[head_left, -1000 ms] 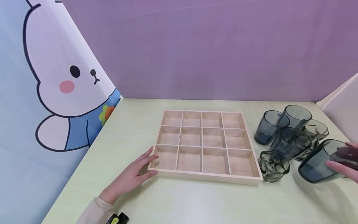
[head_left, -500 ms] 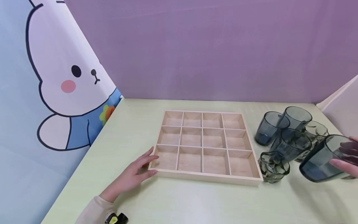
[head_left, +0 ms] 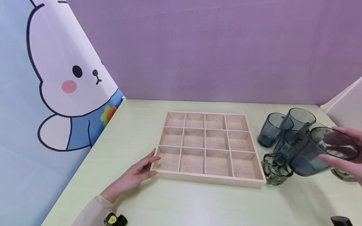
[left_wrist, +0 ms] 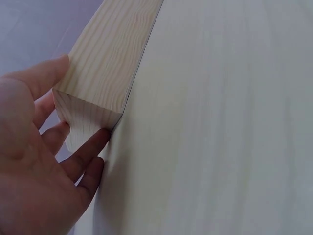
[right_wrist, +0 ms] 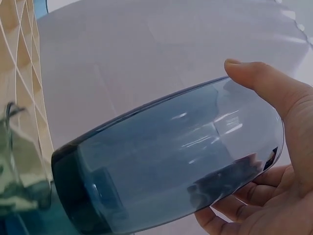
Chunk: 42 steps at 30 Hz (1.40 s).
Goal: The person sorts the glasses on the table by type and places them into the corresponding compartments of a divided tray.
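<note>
My left hand (head_left: 134, 179) holds the near left corner of a pale wooden compartment tray (head_left: 209, 179), fingers over the side and thumb against the front wall. In the left wrist view, the fingertips (left_wrist: 103, 134) lie against the corner. My right hand (head_left: 348, 150) grips a smoky blue drinking glass (right_wrist: 161, 152) near its rim, thumb on one side and fingers on the other. The glass tilts, its base toward the tray, above the table. It overlaps other glasses in the head view. A wavy greenish glass (head_left: 275, 172) stands beside the tray's near right corner.
Further smoky glasses, one at the left (head_left: 272, 131) and one behind (head_left: 301, 117), stand right of the tray. Part of another glass (head_left: 343, 175) shows under my right hand. A purple backdrop (head_left: 198, 53) rises behind the table (head_left: 198, 207).
My right hand has brought the blue glass leftward and slightly up, closer to the wavy glass, uncovering a glass base at the right. My left hand stays at the tray's corner.
</note>
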Motion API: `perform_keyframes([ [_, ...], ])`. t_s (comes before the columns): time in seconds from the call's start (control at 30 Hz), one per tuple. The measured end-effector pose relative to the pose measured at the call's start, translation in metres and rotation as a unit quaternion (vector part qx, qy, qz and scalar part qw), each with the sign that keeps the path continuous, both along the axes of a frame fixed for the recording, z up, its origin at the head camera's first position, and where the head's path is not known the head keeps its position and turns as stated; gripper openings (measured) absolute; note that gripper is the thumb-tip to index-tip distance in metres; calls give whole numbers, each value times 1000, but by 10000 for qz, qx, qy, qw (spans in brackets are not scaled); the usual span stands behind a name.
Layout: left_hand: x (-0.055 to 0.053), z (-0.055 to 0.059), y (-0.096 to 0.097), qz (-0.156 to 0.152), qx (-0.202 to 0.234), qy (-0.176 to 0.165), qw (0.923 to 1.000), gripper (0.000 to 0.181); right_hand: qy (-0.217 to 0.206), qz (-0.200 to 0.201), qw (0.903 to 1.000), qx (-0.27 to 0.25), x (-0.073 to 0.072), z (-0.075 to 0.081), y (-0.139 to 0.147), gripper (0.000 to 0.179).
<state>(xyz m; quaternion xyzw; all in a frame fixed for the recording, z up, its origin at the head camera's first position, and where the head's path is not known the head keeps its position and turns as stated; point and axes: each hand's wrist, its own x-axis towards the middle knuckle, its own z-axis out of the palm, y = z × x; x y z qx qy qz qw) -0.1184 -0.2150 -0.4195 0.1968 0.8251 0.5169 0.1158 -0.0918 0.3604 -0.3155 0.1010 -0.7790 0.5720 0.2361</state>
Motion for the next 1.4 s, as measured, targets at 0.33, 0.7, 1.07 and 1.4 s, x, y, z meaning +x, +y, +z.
perform_keyframes([
  [0.33,-2,0,-5,-40,71,-301,9995,51,219,1440,9828,-1135,-19,9,-36,78],
  [0.7,-4,-7,-12,-170,489,-523,9973,50,-731,1170,9902,216,-35,20,-79,75],
  [1.07,-6,-6,-12,-218,490,-699,9961,49,-926,1056,9783,1522,-60,21,-116,73],
  [1.4,-6,-8,-12,-219,514,-667,9962,50,-1214,1480,9651,1786,-82,22,-152,78],
])
